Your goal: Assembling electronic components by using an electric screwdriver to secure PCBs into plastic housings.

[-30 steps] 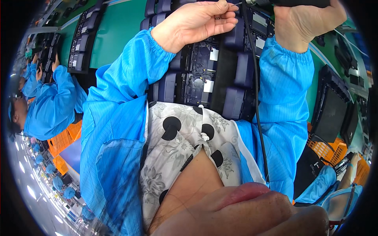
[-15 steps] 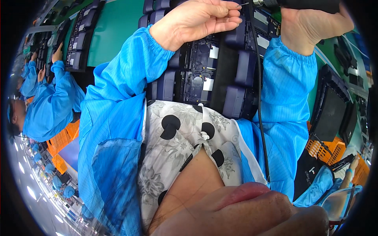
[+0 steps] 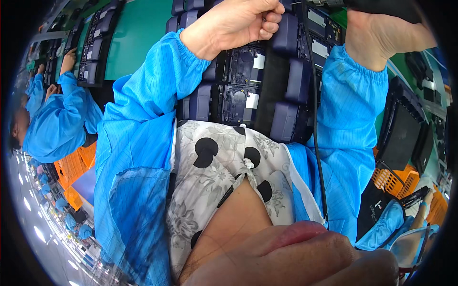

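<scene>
My right hand (image 3: 381, 38) grips a black electric screwdriver (image 3: 389, 6) at the upper edge. Its metal nose (image 3: 329, 3) points left, toward my other hand. My left hand (image 3: 243, 26) is closed, with the fingers curled in above the dark housings. Something small and dark shows between those fingers, too small to name. Beneath both hands lie rows of dark blue plastic housings (image 3: 241, 102), some with their inner parts and white labels facing up. A black cable (image 3: 313, 81) runs down past my right sleeve.
Left of me is a green bench mat (image 3: 136, 40) with another row of dark housings (image 3: 95, 45). Co-workers in blue smocks (image 3: 64, 124) sit farther left. Orange crates (image 3: 393, 181) stand on both sides, and a large black panel (image 3: 400, 126) lies at right.
My left hand has drawn back left from the screwdriver's tip, its fingers curling in. My right hand and the screwdriver have shifted slightly right.
</scene>
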Tool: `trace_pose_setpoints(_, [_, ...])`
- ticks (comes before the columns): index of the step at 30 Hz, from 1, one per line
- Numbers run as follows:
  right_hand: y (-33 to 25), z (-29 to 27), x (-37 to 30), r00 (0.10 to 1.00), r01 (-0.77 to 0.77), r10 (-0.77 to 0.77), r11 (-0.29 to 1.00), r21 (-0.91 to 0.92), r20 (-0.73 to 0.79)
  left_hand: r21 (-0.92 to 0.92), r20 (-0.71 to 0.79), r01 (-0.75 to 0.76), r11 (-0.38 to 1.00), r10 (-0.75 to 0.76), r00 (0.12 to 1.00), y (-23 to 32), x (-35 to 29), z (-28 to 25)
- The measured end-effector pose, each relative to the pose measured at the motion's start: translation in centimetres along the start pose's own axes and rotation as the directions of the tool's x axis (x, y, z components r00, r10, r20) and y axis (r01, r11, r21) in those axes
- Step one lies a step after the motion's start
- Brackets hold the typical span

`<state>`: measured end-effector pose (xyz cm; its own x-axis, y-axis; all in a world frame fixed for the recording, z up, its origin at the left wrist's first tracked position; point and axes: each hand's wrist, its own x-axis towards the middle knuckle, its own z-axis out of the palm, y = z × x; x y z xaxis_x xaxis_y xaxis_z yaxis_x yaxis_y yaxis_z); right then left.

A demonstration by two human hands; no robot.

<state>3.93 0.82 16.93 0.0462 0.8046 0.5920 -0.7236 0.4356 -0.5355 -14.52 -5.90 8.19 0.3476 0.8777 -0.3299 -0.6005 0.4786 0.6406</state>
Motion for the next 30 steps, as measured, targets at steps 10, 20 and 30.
trace_pose_setpoints(10, [-0.8,1.5,-1.3,0.994,0.102,-0.101,0.995,-0.017,0.045,0.097,0.080,-0.077,0.992,0.069,0.994,-0.2,-0.4,0.6])
trace_pose_setpoints(20, [-0.5,-0.2,-0.4,0.990,0.121,-0.111,0.986,-0.114,0.091,0.075,0.079,-0.061,0.995,0.055,0.995,-0.4,-0.4,0.4])
trace_pose_setpoints(30, [-0.3,0.1,-0.6,0.990,0.128,-0.123,0.989,-0.072,0.062,0.113,0.026,-0.079,0.990,0.076,0.997,-0.1,-0.2,0.7])
